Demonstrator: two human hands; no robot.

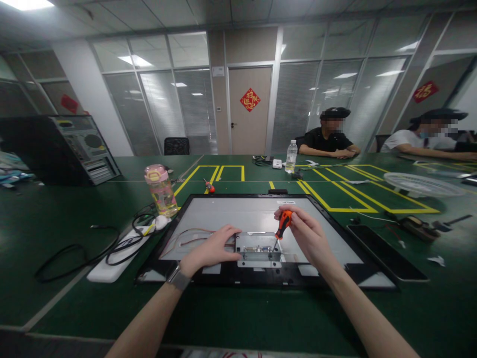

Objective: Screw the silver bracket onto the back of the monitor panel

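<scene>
A monitor [208, 214] lies face down on the green table, its silver back panel exposed inside a black frame. Near its front edge sits a small metal connector board [257, 247]. My left hand [210, 248] rests flat on the panel with fingertips against the board's left end. My right hand [307, 233] is closed round an orange-handled screwdriver [283, 224], whose tip points down onto the board's right side. Thin coloured wires [186, 234] run across the panel to the left of my left hand.
A pink-capped bottle [161, 190], black cables [112, 246] and a white strip lie left of the monitor. A black PC case [67, 149] stands far left. A dark panel [387, 252] lies right. Two seated people, a water bottle [291, 156] and a fan grille [421, 185] are beyond.
</scene>
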